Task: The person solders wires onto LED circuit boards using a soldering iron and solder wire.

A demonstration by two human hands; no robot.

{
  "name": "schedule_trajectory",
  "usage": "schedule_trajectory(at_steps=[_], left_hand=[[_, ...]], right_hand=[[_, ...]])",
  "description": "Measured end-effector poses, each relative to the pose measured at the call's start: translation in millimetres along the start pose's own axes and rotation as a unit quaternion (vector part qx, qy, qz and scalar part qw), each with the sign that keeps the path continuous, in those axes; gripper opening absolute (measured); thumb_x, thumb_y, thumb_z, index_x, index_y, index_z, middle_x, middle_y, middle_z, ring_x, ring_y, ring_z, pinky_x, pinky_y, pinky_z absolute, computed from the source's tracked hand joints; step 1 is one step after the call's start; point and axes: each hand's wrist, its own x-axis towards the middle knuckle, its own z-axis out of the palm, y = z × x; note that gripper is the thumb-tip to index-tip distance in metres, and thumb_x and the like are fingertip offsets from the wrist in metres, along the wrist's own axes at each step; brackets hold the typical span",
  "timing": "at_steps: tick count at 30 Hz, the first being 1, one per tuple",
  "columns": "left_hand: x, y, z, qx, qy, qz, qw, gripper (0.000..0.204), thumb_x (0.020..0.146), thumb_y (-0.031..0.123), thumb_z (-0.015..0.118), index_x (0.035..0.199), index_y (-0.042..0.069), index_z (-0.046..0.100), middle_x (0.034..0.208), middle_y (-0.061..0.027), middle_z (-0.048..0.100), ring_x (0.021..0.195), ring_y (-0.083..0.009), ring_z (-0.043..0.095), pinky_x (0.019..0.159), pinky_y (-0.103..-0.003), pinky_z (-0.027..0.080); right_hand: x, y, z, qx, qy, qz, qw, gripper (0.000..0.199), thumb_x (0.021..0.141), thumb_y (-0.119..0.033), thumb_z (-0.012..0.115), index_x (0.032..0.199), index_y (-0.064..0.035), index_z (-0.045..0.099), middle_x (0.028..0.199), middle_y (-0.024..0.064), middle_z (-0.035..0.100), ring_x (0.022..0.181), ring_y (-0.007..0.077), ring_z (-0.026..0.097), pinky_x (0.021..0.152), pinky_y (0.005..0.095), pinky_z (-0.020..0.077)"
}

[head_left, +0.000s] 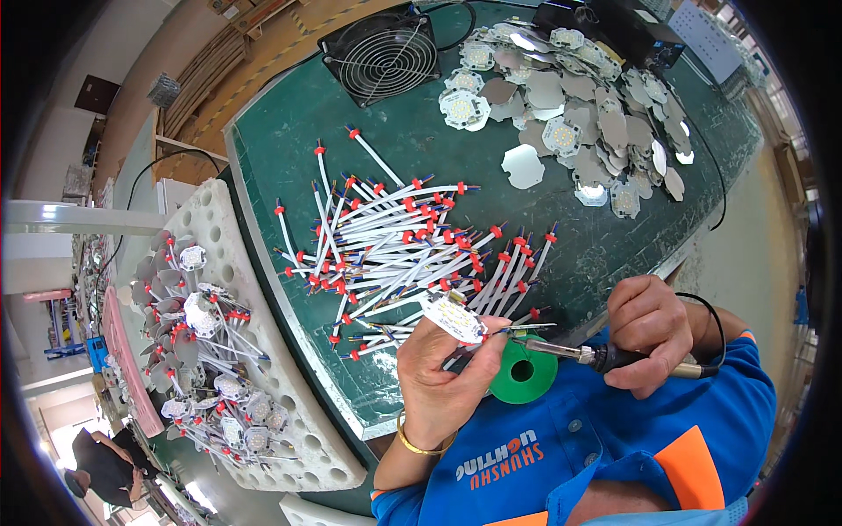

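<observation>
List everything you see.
table: one, green, centre
wires: many, white-red, middle
loose boards: many, grey-white, far right
fan: one, black, far edge
box: one, black, far right
spool: one, green, lower middle
soldering iron: one, black-silver, right hand
held board: one, white, left hand
foam slab: one, white, left
wired boards: many, grey-white, on slab
person: one, dark clothes, lower left
left hand: one, gold bangle, lower middle
right hand: one, blue sleeve, right
</observation>
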Motion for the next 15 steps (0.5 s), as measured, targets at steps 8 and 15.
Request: schedule_trajectory(at_steps=[8,15], left_hand=[[2.9,-0.1,-1.2,-0.014,-0.010,-0.029,0.999,0.013,0.066,-0.001,0.067,0.078,0.002,0.065,0.074,-0.0059,0.062,0.062,-0.0127,0.052,0.059,-0.024,0.042],[6.7,-3.1,1.4,-0.046,-0.015,-0.034,0.998,0.014,0.067,-0.002,0.066,0.080,0.002,0.065,0.072,-0.0052,0.059,0.063,-0.0117,0.054,0.057,-0.023,0.041]], right_hand=[[0.2,3.3,1.4,-0.036,-0.007,-0.006,0.999,0.013,0.072,-0.012,0.056,0.084,-0.0118,0.061,0.055,-0.0016,0.043,0.045,0.0120,0.046,0.049,0.0255,0.0371],[0.7,6.0,0.2,-0.081,-0.020,-0.021,0.996,0.012,0.073,-0.012,0.056,0.084,-0.0124,0.061,0.054,-0.0020,0.042,0.044,0.0106,0.045,0.049,0.0247,0.0363]])
